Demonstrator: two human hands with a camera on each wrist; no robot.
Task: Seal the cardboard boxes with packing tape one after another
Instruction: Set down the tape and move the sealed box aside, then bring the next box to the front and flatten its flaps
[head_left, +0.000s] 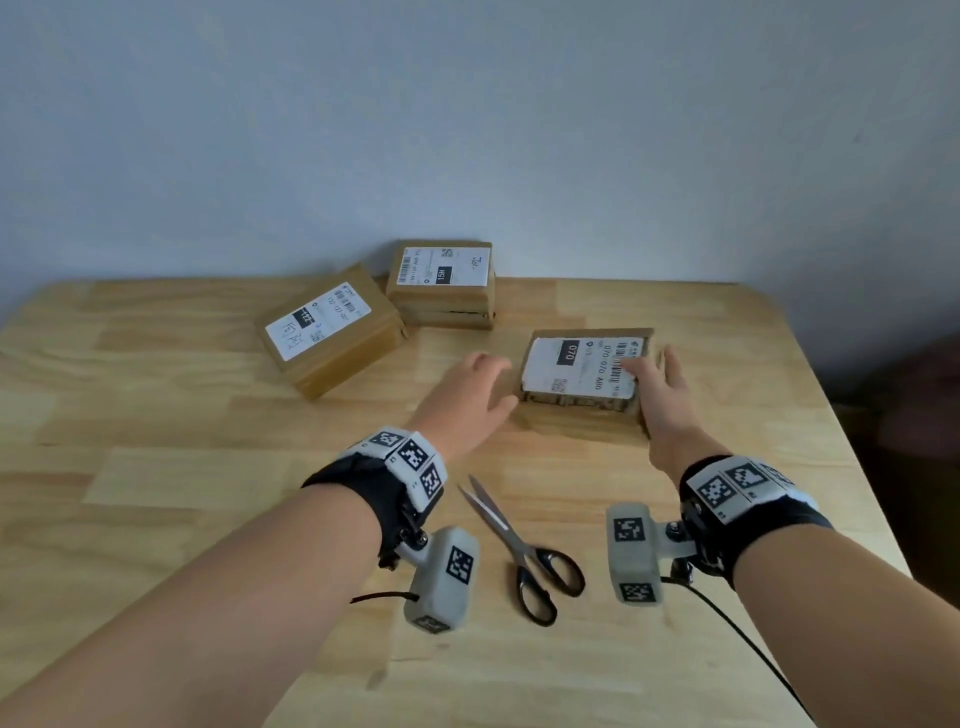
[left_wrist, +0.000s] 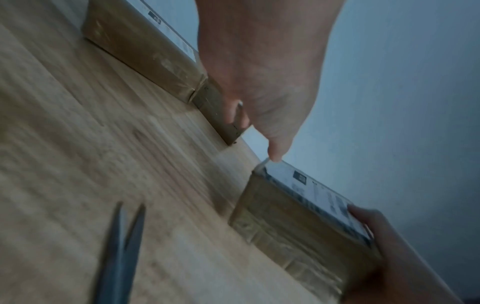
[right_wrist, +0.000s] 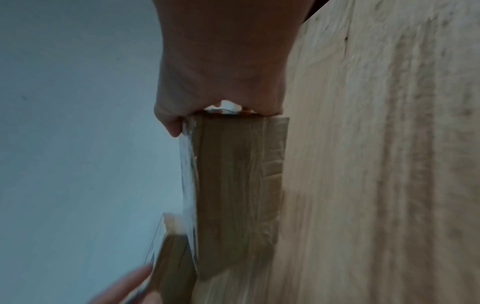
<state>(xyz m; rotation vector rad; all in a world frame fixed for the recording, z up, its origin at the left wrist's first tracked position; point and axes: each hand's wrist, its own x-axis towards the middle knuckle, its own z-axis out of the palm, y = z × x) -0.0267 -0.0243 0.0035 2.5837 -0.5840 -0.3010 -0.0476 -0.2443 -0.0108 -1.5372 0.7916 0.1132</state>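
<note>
My right hand (head_left: 657, 395) grips the labelled cardboard box (head_left: 584, 382) by its side; left hand (head_left: 475, 387) is released, alongside. It looks light, stiff, tape-slick, so I'd hold opposite sides.

Scissors (head_left: 524, 551) with black handles lie flat on the light wooden desk (head_left: 182, 467), blades parted (tips pointing away). Plain bluish wall (head_left: 467, 114) behind the desk.
</note>
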